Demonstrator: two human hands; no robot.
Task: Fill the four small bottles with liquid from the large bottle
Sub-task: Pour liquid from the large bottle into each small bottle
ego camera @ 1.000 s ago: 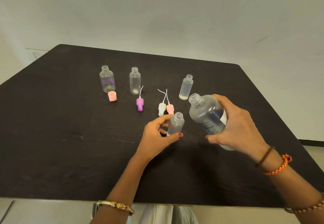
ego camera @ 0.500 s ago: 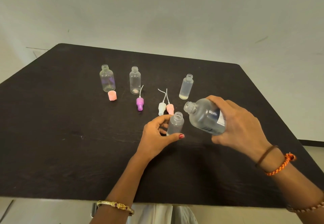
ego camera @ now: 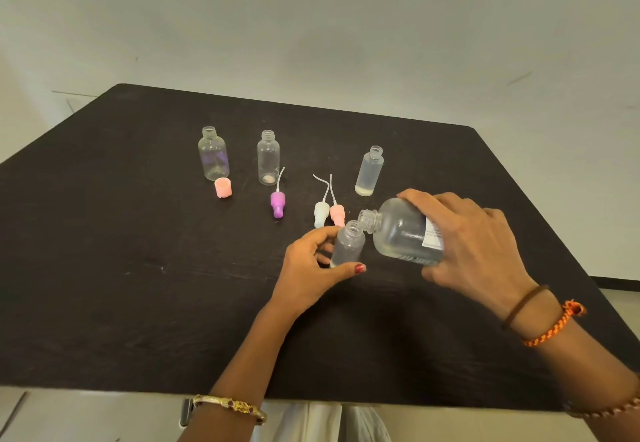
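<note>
My right hand [ego camera: 471, 247] grips the large clear bottle [ego camera: 398, 230], tipped almost flat with its open neck at the mouth of a small frosted bottle [ego camera: 347, 245]. My left hand [ego camera: 311, 266] holds that small bottle upright on the black table [ego camera: 138, 268], thumb in front and fingers behind. Three other small bottles stand uncapped further back: one at the left [ego camera: 213, 154], one in the middle [ego camera: 268, 158], and a frosted one at the right [ego camera: 370, 172] with a little liquid at its bottom.
Loose tops lie on the table: a peach cap [ego camera: 222, 187], a purple spray top [ego camera: 277, 202], a white spray top [ego camera: 321, 212] and a pink spray top [ego camera: 336, 213] just behind the held small bottle. The table's near edge runs in front of my arms.
My right hand has tipped the large bottle from slanted to nearly horizontal and brought its neck down and left to the small bottle's mouth. My left hand has stayed on the small bottle.
</note>
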